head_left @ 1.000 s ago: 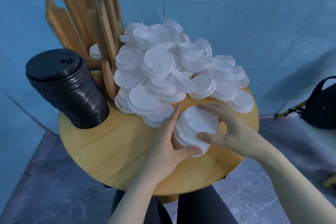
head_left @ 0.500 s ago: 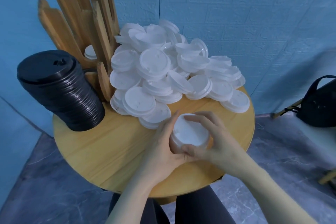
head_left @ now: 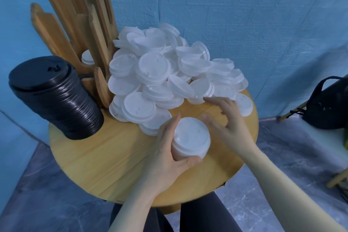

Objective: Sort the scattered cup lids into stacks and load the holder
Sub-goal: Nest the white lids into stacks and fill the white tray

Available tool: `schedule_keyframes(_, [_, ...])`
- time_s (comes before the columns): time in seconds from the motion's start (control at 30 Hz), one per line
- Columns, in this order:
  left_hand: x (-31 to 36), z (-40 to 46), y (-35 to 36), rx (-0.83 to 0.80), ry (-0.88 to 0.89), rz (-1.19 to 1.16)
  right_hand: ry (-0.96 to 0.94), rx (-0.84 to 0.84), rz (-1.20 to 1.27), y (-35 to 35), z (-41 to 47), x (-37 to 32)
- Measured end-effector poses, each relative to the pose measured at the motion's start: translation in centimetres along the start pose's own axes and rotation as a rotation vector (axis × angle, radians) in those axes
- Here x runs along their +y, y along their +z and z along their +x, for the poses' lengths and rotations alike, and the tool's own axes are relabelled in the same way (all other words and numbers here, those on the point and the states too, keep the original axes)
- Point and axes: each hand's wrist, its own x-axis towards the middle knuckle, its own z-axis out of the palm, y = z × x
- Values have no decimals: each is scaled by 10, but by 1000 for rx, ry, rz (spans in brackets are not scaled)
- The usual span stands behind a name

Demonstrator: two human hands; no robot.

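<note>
My left hand (head_left: 170, 153) grips a short stack of white lids (head_left: 191, 138) just above the round wooden table (head_left: 105, 158), thumb under the near side, fingers along the left. My right hand (head_left: 227, 122) hovers with fingers spread, off the stack, its fingertips near the front edge of the scattered pile of white lids (head_left: 160, 73). The wooden slatted holder (head_left: 79, 30) stands at the back left, with a few white lids (head_left: 87, 58) in one slot. A tall stack of black lids (head_left: 56, 98) leans at the table's left.
A blue wall closes the back of the table. A black bag (head_left: 325, 103) sits on a pale surface to the right. My dark-clad legs (head_left: 197, 218) show under the near table edge, over a grey marble floor (head_left: 37, 203).
My right hand has come off the top of the white stack and moved back-right toward the pile. My left hand keeps hold of the stack.
</note>
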Motion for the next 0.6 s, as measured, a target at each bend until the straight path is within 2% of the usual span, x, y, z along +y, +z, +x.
schedule_keyframes(0.17, [5, -1, -2, -10, -3, -17, -58, -9, -157, 16, 45, -4])
schedule_keyframes(0.3, [3, -1, -3, 17, -11, 14, 36, -90, -236, 34, 68, -8])
schedule_keyframes(0.37, [1, -1, -2, 20, -1, 32, 56, -73, -234, 37, 70, -7])
schedule_keyframes(0.5, [-1, 0, -3, -7, 1, 26, 71, 28, -106, 28, 59, -14])
schedule_keyframes(0.6, [0, 0, -3, -19, -8, 21, 173, 91, 188, 14, 47, -23])
